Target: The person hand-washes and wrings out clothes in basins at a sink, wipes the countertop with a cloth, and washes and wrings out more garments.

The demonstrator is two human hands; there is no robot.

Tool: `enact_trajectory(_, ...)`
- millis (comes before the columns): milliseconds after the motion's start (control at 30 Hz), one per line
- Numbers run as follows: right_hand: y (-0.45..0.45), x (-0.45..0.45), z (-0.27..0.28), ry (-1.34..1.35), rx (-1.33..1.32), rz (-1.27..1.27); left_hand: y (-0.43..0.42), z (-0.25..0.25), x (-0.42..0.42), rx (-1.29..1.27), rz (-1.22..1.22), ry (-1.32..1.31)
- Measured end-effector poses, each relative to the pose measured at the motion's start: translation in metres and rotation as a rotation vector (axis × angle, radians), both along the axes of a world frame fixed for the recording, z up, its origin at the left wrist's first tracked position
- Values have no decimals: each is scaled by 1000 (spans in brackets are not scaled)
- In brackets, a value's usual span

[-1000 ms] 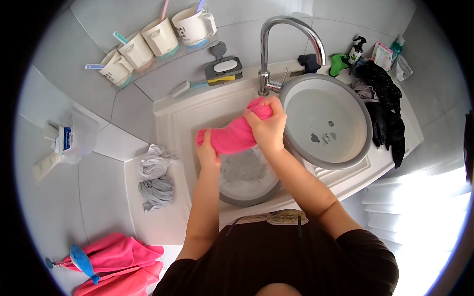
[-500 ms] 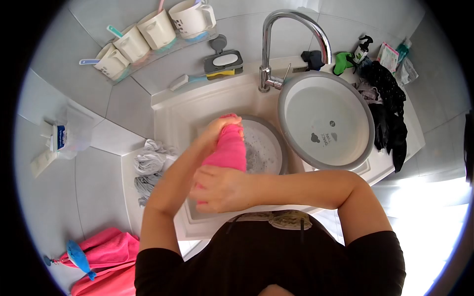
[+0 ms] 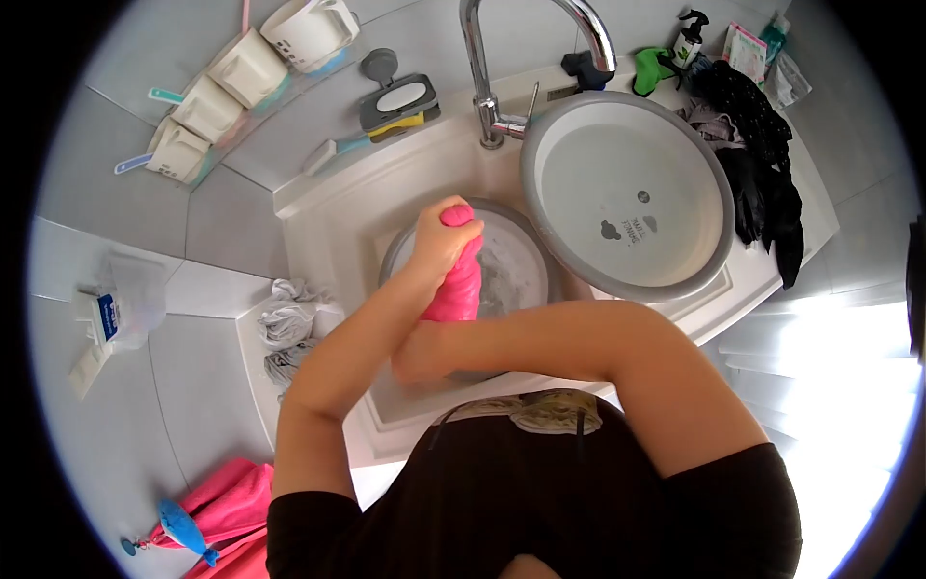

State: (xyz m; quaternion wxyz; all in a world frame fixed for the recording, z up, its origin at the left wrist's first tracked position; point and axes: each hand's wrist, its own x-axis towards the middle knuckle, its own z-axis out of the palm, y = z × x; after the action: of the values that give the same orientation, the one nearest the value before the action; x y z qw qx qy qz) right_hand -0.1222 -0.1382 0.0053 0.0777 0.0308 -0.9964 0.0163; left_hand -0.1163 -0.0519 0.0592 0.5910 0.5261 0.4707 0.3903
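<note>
A bright pink cloth (image 3: 457,293) is twisted into a thick roll above a grey-rimmed basin (image 3: 533,239) of cloudy, sudsy water standing in the sink. My left hand (image 3: 442,239) is wrapped round the upper end, where a knob of pink pokes out past the fingers. Around the lower end, close to my body, is my right hand (image 3: 422,353), bent at the wrist and slightly blurred, its fingers mostly hidden. To the right stands a second, larger basin (image 3: 723,198) of clearer water with dark printed figures on its bottom.
A chrome faucet (image 3: 487,96) rises behind the basins. Dark clothes (image 3: 757,164) lie on the right counter, white and grey fabric (image 3: 289,318) on the left. Cups (image 3: 249,69) sit on a wall shelf, near a soap holder (image 3: 399,102). Pink towels (image 3: 227,507) hang lower left.
The cloth is twisted into a tighter, narrower roll. My right hand has turned at the wrist, hiding its fingers. The whole view has shifted and tilted slightly.
</note>
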Motion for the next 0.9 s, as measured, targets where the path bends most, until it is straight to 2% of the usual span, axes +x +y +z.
enact_trajectory(133,7,-17,-63,47,47,-10,-10,-17,6,117,32,68)
enact_trajectory(200,5,-18,-82,81,65,-19,-12,-34,2,286,85,219)
enact_trajectory(333,-4,1,-80,173,100,-50,-10,-34,-19,407,160,346)
enact_trajectory(400,-9,18,-52,79,165,-3,-10,-18,-32,74,231,-161)
enact_trajectory(433,-9,32,-11,-138,258,115,-11,-6,-40,26,222,-216)
enact_trajectory(467,-11,36,-1,-141,263,122,-5,-12,-55,31,228,-220)
enact_trajectory(533,-11,43,18,45,239,143,17,-41,-91,-201,98,-425)
enact_trajectory(600,-8,56,46,124,129,98,11,-47,-112,-208,110,-445)
enact_trajectory(633,-7,64,59,144,18,47,0,-36,-119,-396,130,-523)
enact_trajectory(667,-5,72,66,146,20,48,-11,-27,-124,-584,151,-599)
enact_trajectory(767,5,96,89,265,20,-3,-39,-13,-133,-502,179,-576)
enact_trajectory(800,4,101,96,283,69,-92,-41,-15,-133,-502,184,-580)
enact_trajectory(867,4,106,114,293,111,-177,-45,-21,-129,-303,327,-832)
enact_trajectory(900,4,108,124,403,-8,-318,-42,-22,-127,-306,332,-837)
